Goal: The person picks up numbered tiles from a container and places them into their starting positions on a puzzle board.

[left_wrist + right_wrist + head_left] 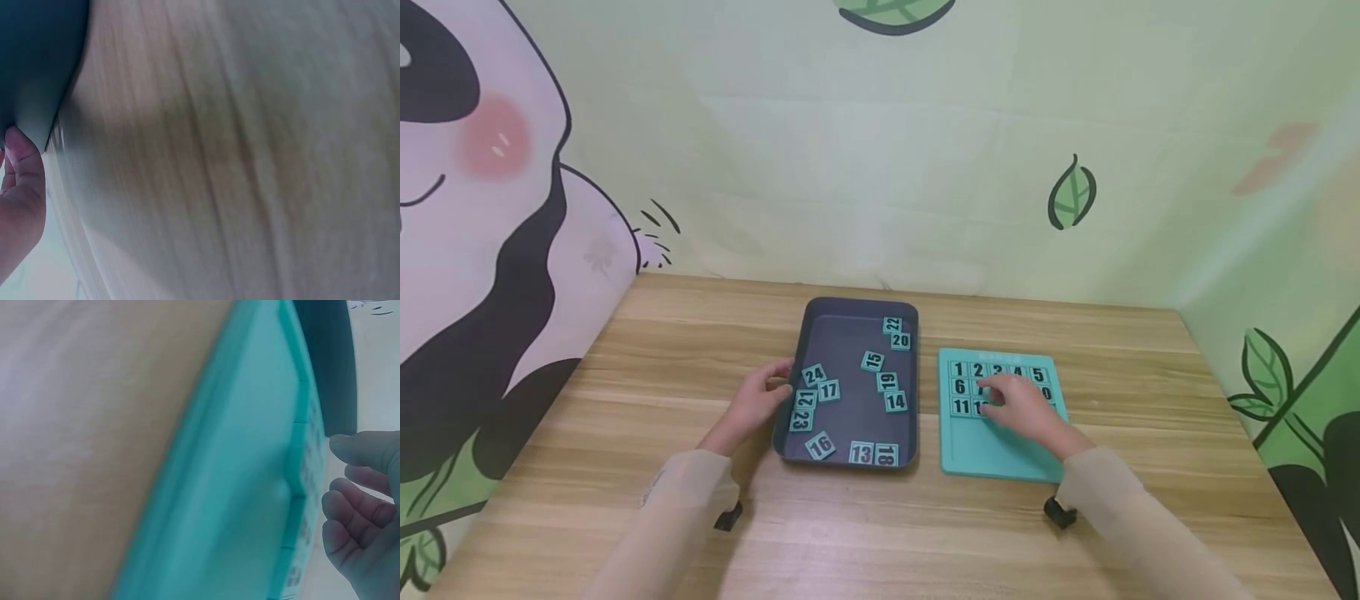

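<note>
My left hand (762, 393) is at the left side of a dark tray (850, 333), its thumb and fingers pinching the wall. In the left wrist view, the thumb (22, 147) lies against the tray's outer side. Over a turquoise number board (992, 454) my right hand (1022, 408) hovers, thumb and index finger apart and nothing visible between them. Its fingertips are near the tiles of the second and third rows and hide some of them. Number tiles fill the board's upper rows, among them 1 (958, 369) and 11 (961, 407); its lower part shows bare turquoise.
Several loose number tiles lie scattered in the tray, such as 24 (813, 375), 15 (872, 361), 16 (821, 446) and 13 (861, 452). Tray and board stand side by side on a wooden table (865, 533). A wall cloth (850, 167) with panda and leaf drawings hangs behind.
</note>
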### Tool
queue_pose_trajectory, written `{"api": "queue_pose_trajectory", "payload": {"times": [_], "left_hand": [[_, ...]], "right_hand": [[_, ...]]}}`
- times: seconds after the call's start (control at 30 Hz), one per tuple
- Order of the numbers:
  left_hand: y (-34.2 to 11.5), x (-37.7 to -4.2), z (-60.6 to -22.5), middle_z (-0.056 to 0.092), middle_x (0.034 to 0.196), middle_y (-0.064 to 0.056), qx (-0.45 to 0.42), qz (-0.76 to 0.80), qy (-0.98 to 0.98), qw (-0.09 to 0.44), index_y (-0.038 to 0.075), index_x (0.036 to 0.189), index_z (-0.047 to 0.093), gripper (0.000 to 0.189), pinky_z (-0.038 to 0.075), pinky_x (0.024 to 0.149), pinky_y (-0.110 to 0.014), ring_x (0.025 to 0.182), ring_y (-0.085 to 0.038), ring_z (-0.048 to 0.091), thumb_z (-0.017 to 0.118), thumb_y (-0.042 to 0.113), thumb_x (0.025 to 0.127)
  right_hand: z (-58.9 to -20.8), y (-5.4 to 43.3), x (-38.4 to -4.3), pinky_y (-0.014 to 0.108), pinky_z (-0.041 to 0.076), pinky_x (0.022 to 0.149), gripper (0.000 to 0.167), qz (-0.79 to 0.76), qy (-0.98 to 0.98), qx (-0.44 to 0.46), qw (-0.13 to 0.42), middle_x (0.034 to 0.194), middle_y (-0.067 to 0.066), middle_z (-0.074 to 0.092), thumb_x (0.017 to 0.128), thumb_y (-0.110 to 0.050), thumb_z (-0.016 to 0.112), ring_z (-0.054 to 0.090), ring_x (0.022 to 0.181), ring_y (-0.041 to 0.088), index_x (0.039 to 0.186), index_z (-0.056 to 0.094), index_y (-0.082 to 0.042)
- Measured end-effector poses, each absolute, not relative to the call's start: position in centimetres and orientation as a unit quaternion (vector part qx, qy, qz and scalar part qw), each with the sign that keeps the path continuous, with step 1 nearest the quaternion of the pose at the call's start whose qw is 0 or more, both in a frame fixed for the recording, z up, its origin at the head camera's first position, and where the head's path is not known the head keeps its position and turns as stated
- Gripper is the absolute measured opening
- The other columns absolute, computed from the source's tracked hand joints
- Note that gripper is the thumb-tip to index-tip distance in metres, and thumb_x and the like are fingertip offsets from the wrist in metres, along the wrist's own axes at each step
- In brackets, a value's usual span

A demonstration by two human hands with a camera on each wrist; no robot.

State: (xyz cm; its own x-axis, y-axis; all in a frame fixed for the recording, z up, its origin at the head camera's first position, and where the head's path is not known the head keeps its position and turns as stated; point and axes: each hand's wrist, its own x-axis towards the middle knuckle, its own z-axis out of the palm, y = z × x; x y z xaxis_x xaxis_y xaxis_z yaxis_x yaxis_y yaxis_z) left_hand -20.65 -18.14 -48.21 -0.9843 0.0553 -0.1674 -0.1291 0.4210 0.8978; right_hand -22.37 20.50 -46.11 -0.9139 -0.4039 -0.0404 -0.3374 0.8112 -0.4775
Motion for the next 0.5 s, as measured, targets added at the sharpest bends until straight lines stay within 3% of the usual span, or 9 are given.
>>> {"api": "queue_pose_trajectory", "payload": {"times": [0.5], "left_hand": [[-18.2, -20.7, -48.1, 0.045, 0.124, -0.021, -0.022, 0.529, 0.844, 0.083, 0.003, 0.133, 0.037, 0.046, 0.045, 0.090, -0.043, 0.112, -0.037, 0.047, 0.044, 0.002, 0.087]], "right_hand": [[-43.6, 16.3, -23.3, 0.022, 0.044, 0.059, 0.033, -0.273, 0.927, -0.251, 0.047, 0.101, 0.014, 0.059, 0.079, -0.011, 0.063, 0.050, 0.071, 0.012, 0.110, 0.059, -0.002]]}}
